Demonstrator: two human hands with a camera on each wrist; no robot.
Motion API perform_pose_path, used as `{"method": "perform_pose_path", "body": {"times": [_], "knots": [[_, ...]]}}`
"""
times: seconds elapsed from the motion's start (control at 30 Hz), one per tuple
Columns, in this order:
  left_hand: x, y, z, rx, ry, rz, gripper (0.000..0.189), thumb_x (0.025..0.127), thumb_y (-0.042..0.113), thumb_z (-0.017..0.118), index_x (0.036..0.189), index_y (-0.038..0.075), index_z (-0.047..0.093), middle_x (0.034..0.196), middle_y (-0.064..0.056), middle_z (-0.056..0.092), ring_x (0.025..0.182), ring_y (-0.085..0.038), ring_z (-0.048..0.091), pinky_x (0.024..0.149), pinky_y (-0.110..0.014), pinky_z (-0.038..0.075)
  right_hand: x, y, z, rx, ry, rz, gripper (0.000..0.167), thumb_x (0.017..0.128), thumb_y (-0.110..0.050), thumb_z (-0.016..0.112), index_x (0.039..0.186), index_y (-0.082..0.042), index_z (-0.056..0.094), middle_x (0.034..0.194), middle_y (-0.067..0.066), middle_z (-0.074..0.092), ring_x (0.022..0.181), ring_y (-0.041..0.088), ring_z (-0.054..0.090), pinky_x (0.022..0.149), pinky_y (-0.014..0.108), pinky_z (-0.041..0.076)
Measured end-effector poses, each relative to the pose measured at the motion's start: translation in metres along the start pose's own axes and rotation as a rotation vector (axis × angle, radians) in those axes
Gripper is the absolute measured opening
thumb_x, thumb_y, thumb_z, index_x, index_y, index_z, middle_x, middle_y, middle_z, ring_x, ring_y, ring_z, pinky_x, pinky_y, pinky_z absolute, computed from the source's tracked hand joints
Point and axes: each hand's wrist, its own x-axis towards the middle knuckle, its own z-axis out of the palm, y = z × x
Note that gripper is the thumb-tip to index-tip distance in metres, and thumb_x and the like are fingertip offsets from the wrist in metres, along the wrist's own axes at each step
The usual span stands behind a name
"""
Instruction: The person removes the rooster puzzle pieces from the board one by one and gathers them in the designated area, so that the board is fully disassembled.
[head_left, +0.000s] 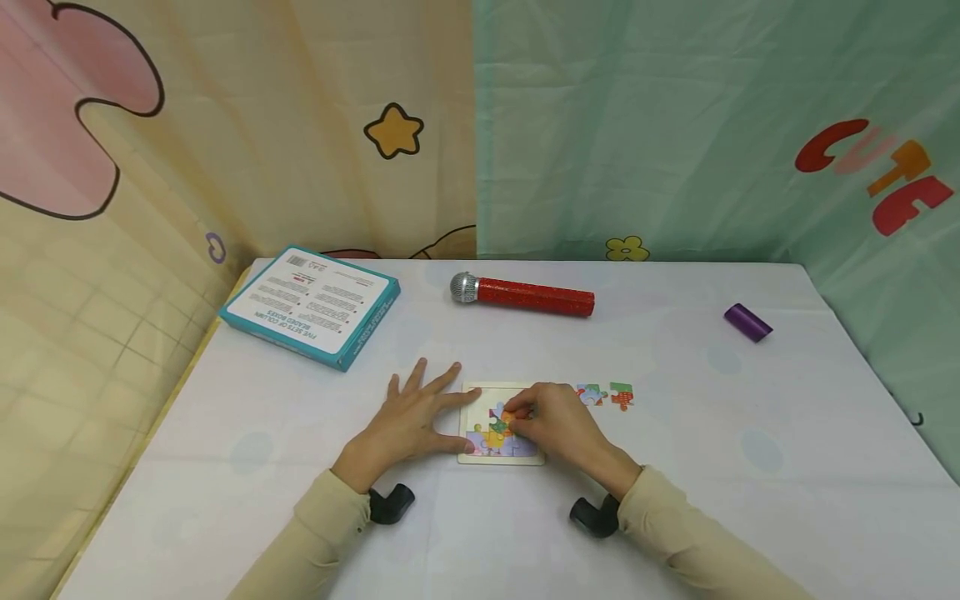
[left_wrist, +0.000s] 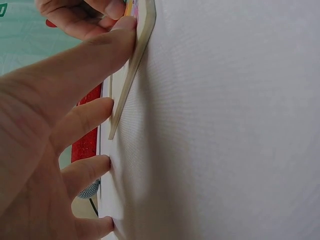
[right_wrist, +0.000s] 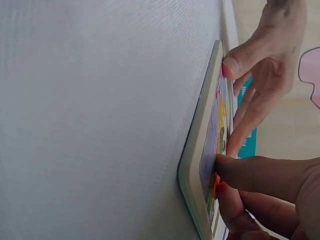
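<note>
A small jigsaw puzzle board with a pale raised rim lies on the table, its lower part filled with colourful pieces. My left hand is spread at the board's left side, with thumb and index finger resting on its edge and the other fingers on the table. Over the board, my right hand pinches an orange-and-red puzzle piece between thumb and index finger, low against the other pieces. The fingers hide much of that piece. Just right of this hand lie two loose pieces, one blue and green, one green and red.
A teal-edged box with printed text lies at the back left. Behind the board is a red toy microphone. A purple cylinder lies at the far right. Patterned curtains stand behind the white table.
</note>
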Motion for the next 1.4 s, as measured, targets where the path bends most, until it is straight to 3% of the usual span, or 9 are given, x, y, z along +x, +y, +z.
{"method": "perform_pose_path", "body": {"times": [1.4], "knots": [[0.0007,-0.0001,-0.0003,0.001,-0.02,-0.01,0.073,0.074,0.051,0.082,0.14,0.031,0.057,0.16,-0.006,0.028,0.146,-0.048,0.008,0.107,-0.075,0.008,0.0041,-0.0058,-0.004,0.066,-0.068,0.055,0.015,0.081,-0.003,0.077,0.092,-0.01,0.069,0.077,-0.006,0.062,0.072,0.01,0.055,0.066,0.027,0.048]]}}
